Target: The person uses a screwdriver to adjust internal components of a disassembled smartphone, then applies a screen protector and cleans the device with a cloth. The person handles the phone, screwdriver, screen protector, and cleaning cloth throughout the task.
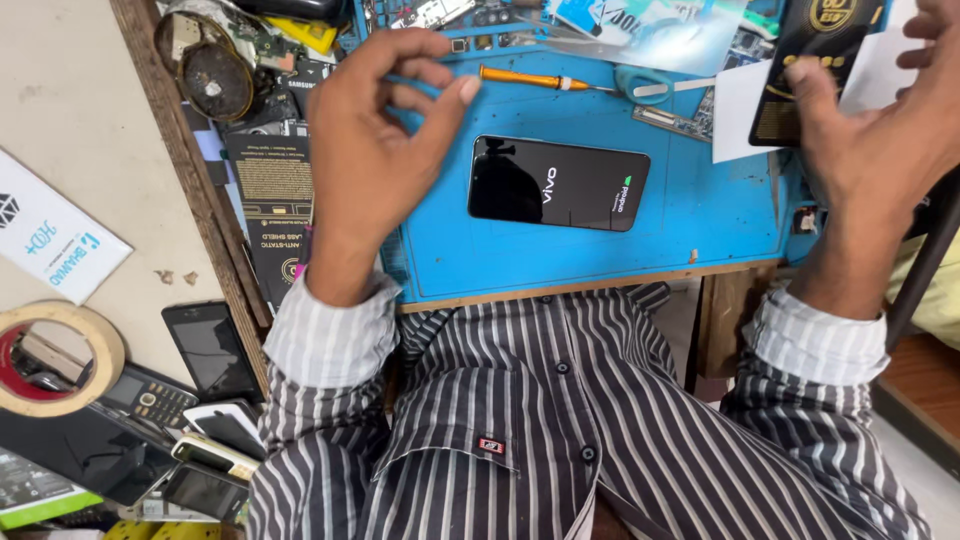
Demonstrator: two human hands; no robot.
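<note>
A black smartphone (558,183) lies flat on the blue work mat (700,215), its screen lit with a white logo. My left hand (375,150) hovers just left of the phone, fingers spread and curled, holding nothing. My right hand (880,130) is at the mat's right edge, thumb pressed on a black and gold flat packet (815,60) that has a white sheet (735,110) behind it. The fingers reach round behind the packet.
An orange-handled screwdriver (520,77) and light blue scissors (640,88) lie beyond the phone. Phone parts and black packets (270,190) crowd the desk's left edge. To the left lie a tape roll (50,355) and several old phones (210,350).
</note>
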